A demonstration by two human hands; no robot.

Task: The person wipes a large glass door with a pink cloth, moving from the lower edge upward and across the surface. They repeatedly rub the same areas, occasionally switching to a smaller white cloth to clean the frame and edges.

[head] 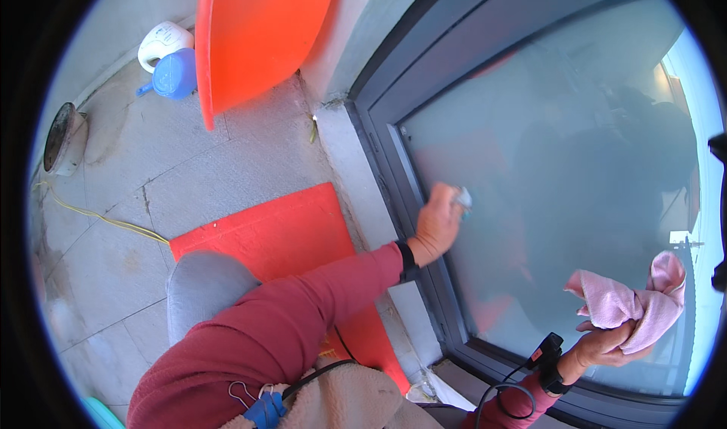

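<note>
A glass pane (568,162) in a dark grey metal frame (392,88) fills the right side before me, reflecting a dark silhouette. My left hand (440,221) is at the pane's left part, fingers closed on a small crumpled pale-blue wad (464,200), possibly cloth or paper. Much of the wad is hidden by the fingers. Lower right, my right hand (610,344) holds a bunched pink cloth (630,304) in front of the pane. Whether that cloth touches the glass I cannot tell. A black band with a small device (546,350) is on my right wrist.
A red mat (272,224) lies on the grey tiles beside the pale sill (363,156). An orange panel (261,37) stands at the wall, near a white plastic jug (170,38) and a blue container (176,76). A round pot (68,139) and yellow cord (108,220) are left.
</note>
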